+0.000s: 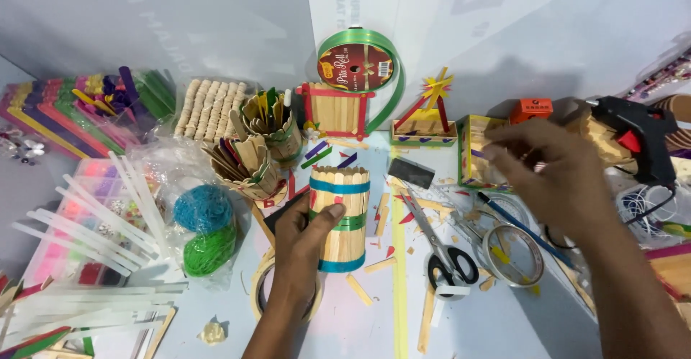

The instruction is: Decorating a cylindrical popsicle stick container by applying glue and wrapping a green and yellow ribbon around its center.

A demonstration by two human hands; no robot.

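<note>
My left hand (306, 240) grips a cylinder holder made of craft sticks (340, 218), banded with blue and green ribbon, standing on the pale table. My right hand (554, 175) hovers at the right with fingers loosely curled, nothing visible in it, close to a small green-edged stick box (476, 146). Black-handled scissors (443, 247) and a clear tape roll (512, 254) lie between the two hands.
A black glue gun (640, 139) rests far right. A green ribbon spool (358, 64), stick models (425, 118), stick-filled holders (270, 125), blue and green yarn balls (205, 226), glue sticks (93, 218), coloured sticks (72, 110) and a masking tape roll (263, 280) crowd the table.
</note>
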